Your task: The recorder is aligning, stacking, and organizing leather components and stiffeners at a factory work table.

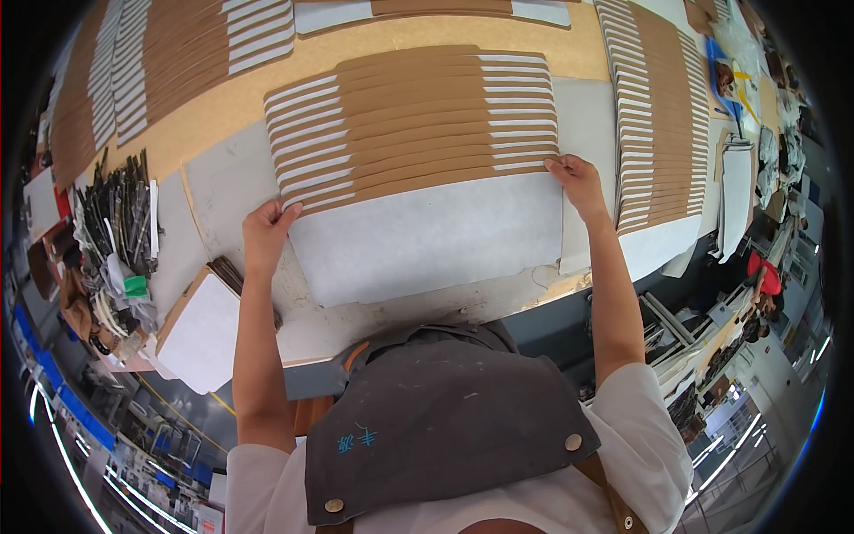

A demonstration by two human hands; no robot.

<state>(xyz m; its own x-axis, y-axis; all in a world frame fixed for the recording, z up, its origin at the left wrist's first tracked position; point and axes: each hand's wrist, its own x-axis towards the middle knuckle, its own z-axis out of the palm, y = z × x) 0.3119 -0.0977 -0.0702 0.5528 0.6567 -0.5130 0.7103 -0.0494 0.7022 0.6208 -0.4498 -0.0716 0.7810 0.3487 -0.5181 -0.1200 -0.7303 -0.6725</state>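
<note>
Grey apron (445, 427), hands (265, 233) (581, 184) astride sheets (420, 133)

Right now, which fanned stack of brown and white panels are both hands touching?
The central stack: the left hand and right hand pinch its opposite edges; other stacks lie untouched.

One view: head fisheye, left of the pair, facing down. Close range: left hand (265, 233) and right hand (580, 182) mid-frame, apron (454, 418) nearer than both, table (578, 52) beyond them, room (756, 392) bending outside.
</note>
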